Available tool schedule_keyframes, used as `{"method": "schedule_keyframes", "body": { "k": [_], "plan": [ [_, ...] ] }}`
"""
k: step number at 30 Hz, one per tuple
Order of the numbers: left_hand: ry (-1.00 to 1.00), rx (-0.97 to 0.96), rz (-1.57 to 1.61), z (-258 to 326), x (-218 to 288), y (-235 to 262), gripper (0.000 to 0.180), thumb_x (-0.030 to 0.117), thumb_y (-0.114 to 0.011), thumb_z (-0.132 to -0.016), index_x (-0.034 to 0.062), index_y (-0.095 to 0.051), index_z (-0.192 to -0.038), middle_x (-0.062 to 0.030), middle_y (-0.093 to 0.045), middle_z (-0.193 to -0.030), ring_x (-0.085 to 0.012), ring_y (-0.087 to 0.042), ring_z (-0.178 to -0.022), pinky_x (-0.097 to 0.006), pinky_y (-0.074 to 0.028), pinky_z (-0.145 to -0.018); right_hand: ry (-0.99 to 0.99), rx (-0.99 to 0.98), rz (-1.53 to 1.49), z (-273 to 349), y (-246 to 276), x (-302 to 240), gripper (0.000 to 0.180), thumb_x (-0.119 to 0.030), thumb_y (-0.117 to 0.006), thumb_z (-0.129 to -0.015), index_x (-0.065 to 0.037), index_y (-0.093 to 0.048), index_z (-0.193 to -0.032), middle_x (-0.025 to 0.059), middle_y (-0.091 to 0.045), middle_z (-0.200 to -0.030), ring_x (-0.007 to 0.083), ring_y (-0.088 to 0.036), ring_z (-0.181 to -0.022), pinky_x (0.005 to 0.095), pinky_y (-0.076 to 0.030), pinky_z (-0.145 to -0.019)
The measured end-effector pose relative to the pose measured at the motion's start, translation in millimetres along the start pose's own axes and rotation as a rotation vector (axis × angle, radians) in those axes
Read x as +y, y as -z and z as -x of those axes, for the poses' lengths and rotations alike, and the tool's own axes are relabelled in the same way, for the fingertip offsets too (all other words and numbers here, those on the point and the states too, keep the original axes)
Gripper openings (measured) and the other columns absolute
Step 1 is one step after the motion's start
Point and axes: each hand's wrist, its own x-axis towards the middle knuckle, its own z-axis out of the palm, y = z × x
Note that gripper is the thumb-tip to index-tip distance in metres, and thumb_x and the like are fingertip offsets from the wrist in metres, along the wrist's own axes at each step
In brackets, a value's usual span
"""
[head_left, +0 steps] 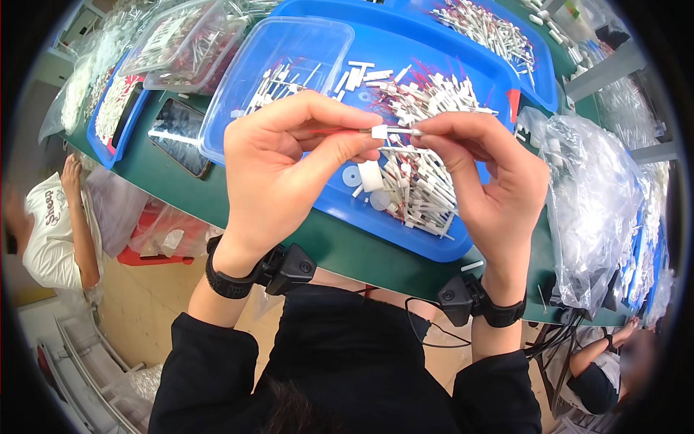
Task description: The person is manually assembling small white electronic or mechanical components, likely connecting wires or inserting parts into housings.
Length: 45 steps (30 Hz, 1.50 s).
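Over a blue tray [336,199], both my hands hold one slim part between them, a small white block [379,132] on a thin rod with red wire. My left hand [271,163] is closed, thumb and forefinger pinching the part's left end, with the red wire running back under the fingers. At the right end, my right hand [502,177] pinches the rod's tip. Beneath them lies a heap of white tubular parts with red wires [423,192]. A white roll [370,176] and small translucent discs [351,176] sit beside the heap.
A clear plastic box [217,119] with similar parts rests at the tray's left. Further left are a phone [177,137] and stacked clear boxes [173,47]. Plastic bags [589,210] bulge on the right. Another blue tray [546,76] stands behind. People sit at both sides.
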Motion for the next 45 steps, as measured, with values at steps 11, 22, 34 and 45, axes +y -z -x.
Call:
{"method": "schedule_keyframes", "body": {
  "k": [11,22,34,45],
  "plan": [
    [-0.035,-0.027,-0.079,3.9,-0.6,-5.4,0.012,-0.013,-0.062,-0.083,-0.0092,-0.066,-0.094,-0.0151,-0.068,-0.087,-0.0198,-0.069,-0.077,-0.027,-0.058,-0.069,0.039,-0.115,0.111,0.8,1.2,-6.9,0.018,0.01,-0.065,-0.08,0.001,-0.066,-0.096,0.0077,-0.069,-0.087,0.0162,-0.068,-0.086,0.0273,-0.052,-0.08],
    [0.037,-0.084,-0.868,-26.9,-9.6,81.3,0.021,0.003,-0.067,-0.079,-0.0004,-0.069,-0.1,-0.008,-0.069,-0.088,-0.0123,-0.061,-0.074,-0.025,-0.049,-0.072,0.172,0.061,0.523,-5.3,3.5,12.9,0.023,-0.007,-0.072,-0.076,-0.011,-0.068,-0.099,0.0027,-0.068,-0.091,0.0222,-0.063,-0.082,0.0333,-0.048,-0.073],
    [0.065,-0.248,-1.041,-33.3,-30.8,78.1,0.016,0.007,-0.069,-0.076,0.0002,-0.069,-0.091,-0.0116,-0.065,-0.075,-0.0215,-0.06,-0.066,-0.031,-0.048,-0.063,0.168,-0.563,0.461,7.7,-61.6,-4.0,0.017,-0.007,-0.07,-0.073,-0.003,-0.065,-0.089,0.0074,-0.062,-0.086,0.0274,-0.057,-0.085,0.0372,-0.047,-0.078],
    [0.133,-0.092,-0.877,-31.0,-23.5,72.0,0.014,0.007,-0.066,-0.081,0.0003,-0.066,-0.093,-0.005,-0.061,-0.076,-0.0109,-0.056,-0.06,-0.026,-0.046,-0.057,0.156,-0.426,0.473,12.2,-63.9,7.4,0.008,-0.001,-0.061,-0.068,-0.003,-0.061,-0.076,0.0079,-0.057,-0.078,0.0248,-0.056,-0.082,0.0349,-0.045,-0.075]
  ]
}}
